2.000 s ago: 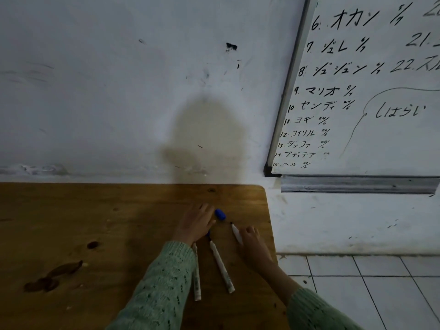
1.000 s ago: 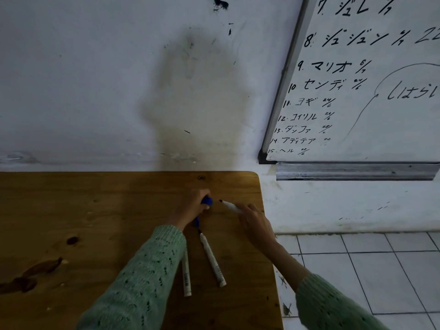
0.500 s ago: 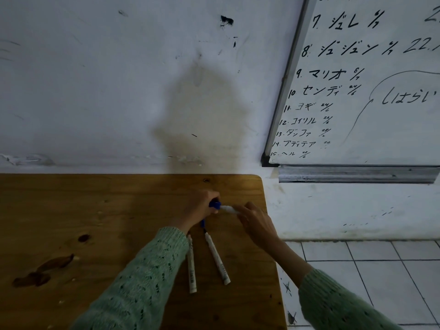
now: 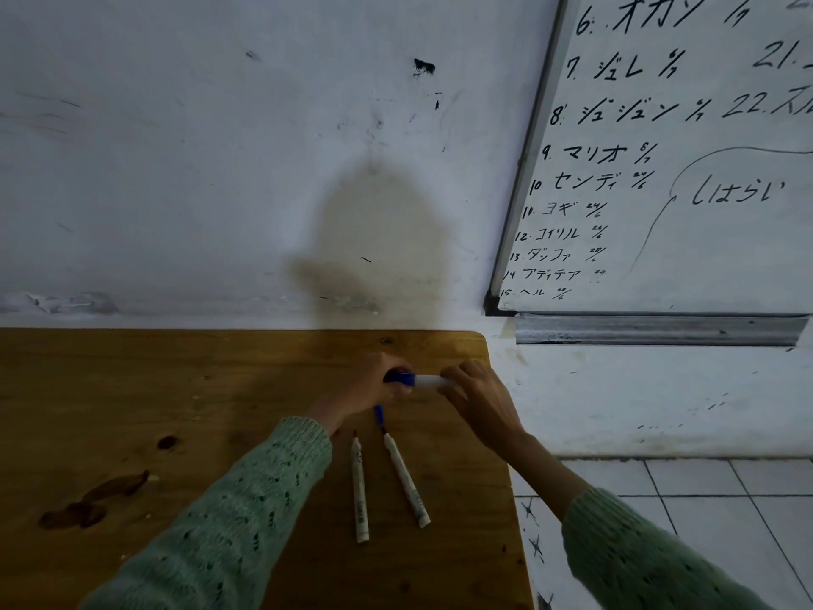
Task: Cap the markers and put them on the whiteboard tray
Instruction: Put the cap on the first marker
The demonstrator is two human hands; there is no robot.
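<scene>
Three markers: one white marker gripped by right hand, left hand pressing blue cap on. Two uncapped markers on surface. Next, likely: seat cap, carry to whiteboard tray.

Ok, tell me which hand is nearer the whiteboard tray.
Right. The right hand holds the white marker above the table's right edge, below and left of the whiteboard tray. The left hand, gripping the blue cap, sits farther left.
</scene>
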